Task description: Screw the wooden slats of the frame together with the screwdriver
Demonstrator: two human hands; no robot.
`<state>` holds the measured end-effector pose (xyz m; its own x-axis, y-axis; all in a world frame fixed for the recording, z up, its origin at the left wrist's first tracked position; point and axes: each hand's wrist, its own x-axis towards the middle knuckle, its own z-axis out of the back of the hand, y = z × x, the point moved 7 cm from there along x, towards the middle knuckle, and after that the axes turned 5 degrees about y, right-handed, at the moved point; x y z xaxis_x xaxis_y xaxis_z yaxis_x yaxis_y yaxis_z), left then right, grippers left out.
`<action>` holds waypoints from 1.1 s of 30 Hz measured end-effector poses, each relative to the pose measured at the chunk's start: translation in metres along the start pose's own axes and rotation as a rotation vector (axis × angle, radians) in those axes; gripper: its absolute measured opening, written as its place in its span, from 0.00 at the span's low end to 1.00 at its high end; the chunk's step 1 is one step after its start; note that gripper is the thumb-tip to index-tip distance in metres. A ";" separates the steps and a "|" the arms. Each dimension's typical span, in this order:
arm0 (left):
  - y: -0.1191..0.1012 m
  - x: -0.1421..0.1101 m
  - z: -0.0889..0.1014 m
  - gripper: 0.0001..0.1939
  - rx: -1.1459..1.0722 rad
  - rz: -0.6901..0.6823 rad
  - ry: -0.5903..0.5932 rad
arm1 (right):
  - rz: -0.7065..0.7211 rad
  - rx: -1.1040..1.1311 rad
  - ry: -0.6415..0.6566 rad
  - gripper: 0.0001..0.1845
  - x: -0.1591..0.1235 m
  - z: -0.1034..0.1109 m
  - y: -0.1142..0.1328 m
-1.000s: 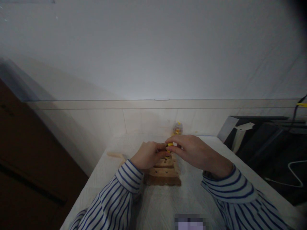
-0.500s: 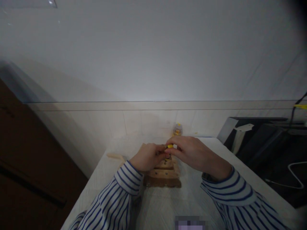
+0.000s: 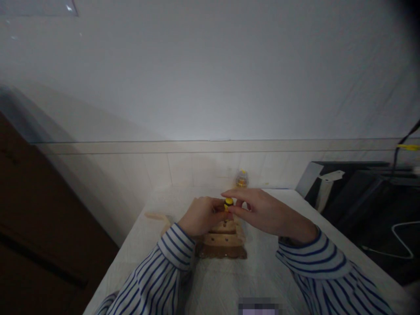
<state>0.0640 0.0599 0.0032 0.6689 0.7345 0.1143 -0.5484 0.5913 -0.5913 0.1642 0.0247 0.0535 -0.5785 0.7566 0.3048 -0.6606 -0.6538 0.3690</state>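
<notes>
Holding a small yellow-topped piece (image 3: 229, 202) just below the center of the frame, with the fingers of the left hand (image 3: 200, 215) apparently clamped on it in the dim view. Reaching in with the right hand (image 3: 262, 211), with thumb against the piece and forefinger parted from thumb, arched over the yellow top. Seen directly below: a stepped wooden block (image 3: 223, 240) on the white-covered table (image 3: 223, 284). Shown at left of center, a pale curved strip (image 3: 157, 216); beyond the hands, near the wall, a clear container (image 3: 242, 179) with yellow inside.
</notes>
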 end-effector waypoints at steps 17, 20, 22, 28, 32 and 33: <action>-0.007 0.000 0.002 0.15 0.017 0.009 0.004 | -0.018 -0.186 -0.012 0.14 -0.001 -0.001 -0.008; -0.006 0.001 0.001 0.14 0.032 0.010 0.017 | -0.021 -0.222 -0.030 0.14 0.000 0.001 -0.007; -0.005 0.001 0.000 0.14 0.041 0.010 0.020 | -0.020 -0.238 -0.041 0.14 0.000 0.001 -0.007; -0.007 0.001 0.001 0.15 0.069 0.003 0.016 | -0.028 -0.258 -0.032 0.14 -0.001 0.001 -0.008; -0.008 0.000 0.001 0.14 0.047 0.011 0.012 | -0.030 -0.253 -0.028 0.14 0.000 0.000 -0.007; -0.008 0.000 0.001 0.14 0.041 0.016 0.008 | -0.031 -0.250 -0.031 0.14 0.000 0.001 -0.007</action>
<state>0.0678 0.0551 0.0094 0.6634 0.7417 0.0988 -0.5791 0.5925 -0.5600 0.1693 0.0292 0.0514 -0.5438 0.7737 0.3250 -0.7779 -0.6100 0.1508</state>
